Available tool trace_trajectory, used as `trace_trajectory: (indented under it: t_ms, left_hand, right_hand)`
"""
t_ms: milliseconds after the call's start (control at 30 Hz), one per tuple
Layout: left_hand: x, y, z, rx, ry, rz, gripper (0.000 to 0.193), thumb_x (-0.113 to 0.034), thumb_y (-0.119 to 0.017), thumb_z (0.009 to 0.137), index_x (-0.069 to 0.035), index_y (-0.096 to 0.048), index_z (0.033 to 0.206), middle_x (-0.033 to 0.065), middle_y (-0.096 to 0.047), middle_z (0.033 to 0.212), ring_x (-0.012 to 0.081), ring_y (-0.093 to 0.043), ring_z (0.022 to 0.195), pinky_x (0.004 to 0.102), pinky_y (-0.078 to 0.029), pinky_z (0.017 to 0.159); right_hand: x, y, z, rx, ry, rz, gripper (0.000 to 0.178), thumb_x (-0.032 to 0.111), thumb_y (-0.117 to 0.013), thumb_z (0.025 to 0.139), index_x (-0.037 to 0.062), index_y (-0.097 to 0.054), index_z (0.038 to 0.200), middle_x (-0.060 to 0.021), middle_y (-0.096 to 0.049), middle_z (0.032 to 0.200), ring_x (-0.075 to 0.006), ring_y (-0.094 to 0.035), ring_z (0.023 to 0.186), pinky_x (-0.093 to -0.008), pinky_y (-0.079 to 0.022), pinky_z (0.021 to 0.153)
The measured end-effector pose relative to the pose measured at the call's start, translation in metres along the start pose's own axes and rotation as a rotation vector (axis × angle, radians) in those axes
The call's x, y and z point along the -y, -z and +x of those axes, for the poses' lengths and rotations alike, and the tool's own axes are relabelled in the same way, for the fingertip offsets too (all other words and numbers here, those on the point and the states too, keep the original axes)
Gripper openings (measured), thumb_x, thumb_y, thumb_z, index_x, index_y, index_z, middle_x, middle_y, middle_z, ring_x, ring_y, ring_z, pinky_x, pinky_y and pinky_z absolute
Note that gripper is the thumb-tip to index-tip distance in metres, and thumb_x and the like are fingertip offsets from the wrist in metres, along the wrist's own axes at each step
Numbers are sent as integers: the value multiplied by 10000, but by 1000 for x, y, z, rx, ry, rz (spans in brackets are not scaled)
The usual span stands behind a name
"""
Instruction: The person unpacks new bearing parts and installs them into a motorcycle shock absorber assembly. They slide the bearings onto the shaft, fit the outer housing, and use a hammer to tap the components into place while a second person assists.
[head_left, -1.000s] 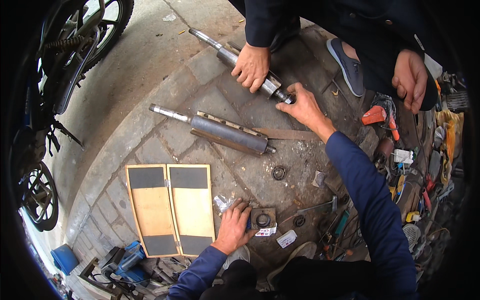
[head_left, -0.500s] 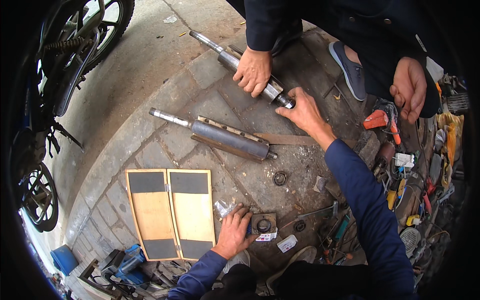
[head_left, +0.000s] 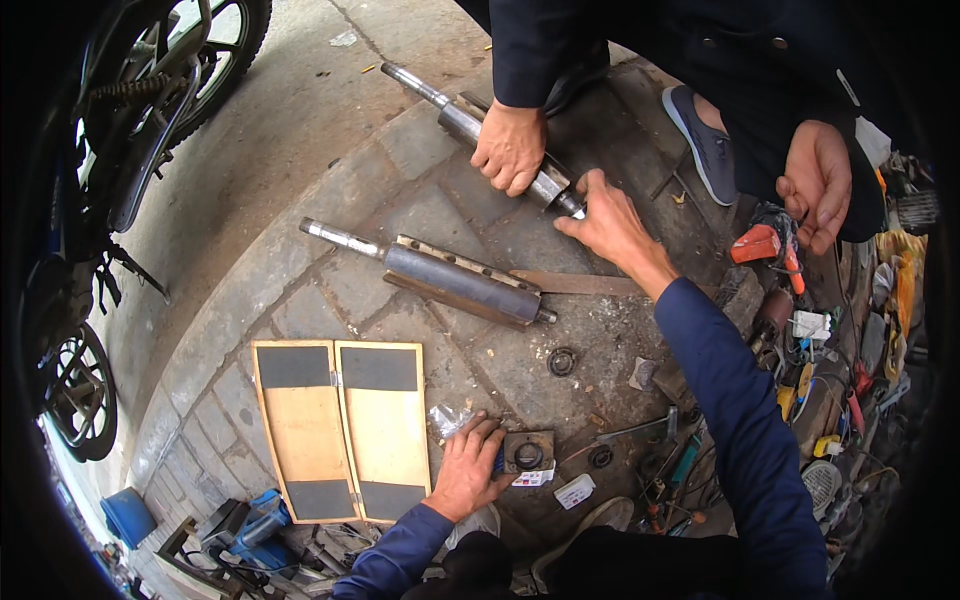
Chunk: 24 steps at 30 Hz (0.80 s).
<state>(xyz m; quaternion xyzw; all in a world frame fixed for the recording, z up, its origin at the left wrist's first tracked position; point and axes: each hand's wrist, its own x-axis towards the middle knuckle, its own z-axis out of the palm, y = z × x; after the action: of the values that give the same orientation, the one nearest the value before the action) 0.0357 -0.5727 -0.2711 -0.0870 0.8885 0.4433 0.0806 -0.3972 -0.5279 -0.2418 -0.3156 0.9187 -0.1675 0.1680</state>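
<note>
My right hand (head_left: pixel 618 228) reaches forward, thumb and fingers closed round the near end of a metal shaft (head_left: pixel 457 120). Another person's hand (head_left: pixel 510 148) grips the thick middle of that shaft from above. My left hand (head_left: pixel 466 466) lies palm down with its fingers apart, low in the view. By its fingertips is a crumpled clear plastic bag (head_left: pixel 446 418). Just right of it sits a square metal block with a round opening (head_left: pixel 528 453). A second shaft with a dark cylindrical body (head_left: pixel 460 282) rests on the paving, untouched. What lies under my left palm is hidden.
An open hinged wooden case (head_left: pixel 390 432) lies left of my left hand. A metal ring (head_left: pixel 562 361) and a flat bar (head_left: pixel 580 283) are on the paving. Tools and an orange-red tool (head_left: pixel 754 243) clutter the right side. A motorcycle wheel (head_left: pixel 225 60) stands at far left.
My right fingers have shifted slightly at the shaft's end, and more bright metal shows there. My left hand and the other things have stayed in place.
</note>
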Motion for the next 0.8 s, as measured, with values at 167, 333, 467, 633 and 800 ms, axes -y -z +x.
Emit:
trace_trajectory:
  t_ms: [167,333,467,633,800]
  left_hand:
    - [0,0,1,2,-5,11,892,-297,-957,709,-31,-565,1465,174,-524,1508,419,-412,1510,538,-379,1197]
    - [-2,-1,1,1,-5,25,889,-303,-955,714,-28,-565,1464,176,-522,1512,421,-409,1512,538,-377,1203]
    - [-2,-1,1,-3,-9,26,879,-309,-952,722,-25,-568,1461,178,-522,1513,421,-408,1514,539,-376,1204]
    - [-2,0,0,5,2,24,876,-308,-950,723,-21,-569,1459,181,-524,1511,420,-410,1513,539,-378,1202]
    - [-2,-1,-1,-15,-7,17,888,-301,-953,708,-22,-568,1459,180,-524,1511,419,-413,1512,540,-380,1198]
  right_hand:
    - [-4,-4,-2,-38,27,52,682,261,-920,829,-51,-499,1266,-345,-700,1114,-519,-695,1062,-527,-557,907]
    - [-14,-19,-5,-90,37,114,720,245,-932,812,-38,-483,1298,-334,-679,1196,-491,-680,1132,-513,-548,946]
    - [-19,-28,-9,-174,95,123,728,231,-942,798,-49,-491,1295,-314,-676,1188,-476,-673,1126,-503,-544,962]
    - [-20,-32,-10,-180,69,215,717,225,-962,779,-63,-522,1267,-278,-668,1191,-400,-681,1108,-479,-547,955]
    - [-24,-37,-12,-245,42,217,690,207,-965,773,-80,-562,1254,-270,-651,1250,-360,-669,1125,-438,-544,962]
